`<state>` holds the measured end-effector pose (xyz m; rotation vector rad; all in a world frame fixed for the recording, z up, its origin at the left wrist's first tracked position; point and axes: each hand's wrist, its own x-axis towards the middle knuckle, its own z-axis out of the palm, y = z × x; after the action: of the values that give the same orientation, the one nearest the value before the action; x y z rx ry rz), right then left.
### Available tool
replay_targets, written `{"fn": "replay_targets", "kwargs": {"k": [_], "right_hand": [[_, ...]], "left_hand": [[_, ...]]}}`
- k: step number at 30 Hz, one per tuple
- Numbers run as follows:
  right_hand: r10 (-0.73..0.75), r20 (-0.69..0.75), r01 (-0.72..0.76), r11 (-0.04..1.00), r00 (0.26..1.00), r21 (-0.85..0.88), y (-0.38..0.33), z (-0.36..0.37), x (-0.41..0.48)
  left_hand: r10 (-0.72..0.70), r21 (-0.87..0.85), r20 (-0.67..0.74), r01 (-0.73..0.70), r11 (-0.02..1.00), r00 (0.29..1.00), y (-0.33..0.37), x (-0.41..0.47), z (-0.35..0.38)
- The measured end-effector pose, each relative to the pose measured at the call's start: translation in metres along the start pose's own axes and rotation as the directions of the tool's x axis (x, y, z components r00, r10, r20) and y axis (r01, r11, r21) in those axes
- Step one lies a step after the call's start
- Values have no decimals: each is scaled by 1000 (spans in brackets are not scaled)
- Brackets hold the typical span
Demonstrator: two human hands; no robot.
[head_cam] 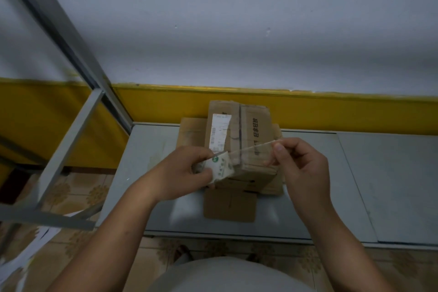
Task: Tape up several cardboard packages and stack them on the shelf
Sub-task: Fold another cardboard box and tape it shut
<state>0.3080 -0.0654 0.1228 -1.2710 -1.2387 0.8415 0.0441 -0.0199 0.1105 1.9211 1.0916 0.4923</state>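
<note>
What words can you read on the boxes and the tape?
"轻拿轻放": printed in black on the top box.
Label on that box: print and barcode too small to read.
Tape roll: a green logo, characters too blurred to read.
More print on the box behind the tape strip: blurred.

Single head-worn wide-angle view, tilted forward and down.
It looks from above the person's lap: left hand [176, 174] on a tape roll [219, 166] and right hand [302, 163] pinching a tape strip [254, 148] sit close, mid-frame, over boxes [254, 123] on a grey shelf [355, 185]; the wall [237, 31] fills the far half, a metal frame [68, 144] the left edge.
</note>
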Motion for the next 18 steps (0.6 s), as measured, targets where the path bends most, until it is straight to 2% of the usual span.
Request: {"fn": "replay_targets", "kwargs": {"k": [2,4,6,10,14,18], "right_hand": [[17,-17,-16,999,1000,30,-2,2,1],[32,-12,-32,998,999,54,-3,3,2],[54,-6,-53,995,999,80,-5,4,3],[49,-30,-45,993,998,111,-12,5,3],[-2,-38,4,999,999,54,-18,8,-6],[-27,-51,28,999,998,31,-25,13,-13]], "left_hand": [[22,-25,-129,-25,999,991,4,-1,4],[61,28,-253,-56,998,965,9,-1,7],[86,45,-321,-75,996,943,12,-3,7],[69,24,-333,-65,998,940,16,-7,2],[38,192,-366,35,981,930,18,-7,0],[-7,241,-364,101,965,931,16,-5,0]]}}
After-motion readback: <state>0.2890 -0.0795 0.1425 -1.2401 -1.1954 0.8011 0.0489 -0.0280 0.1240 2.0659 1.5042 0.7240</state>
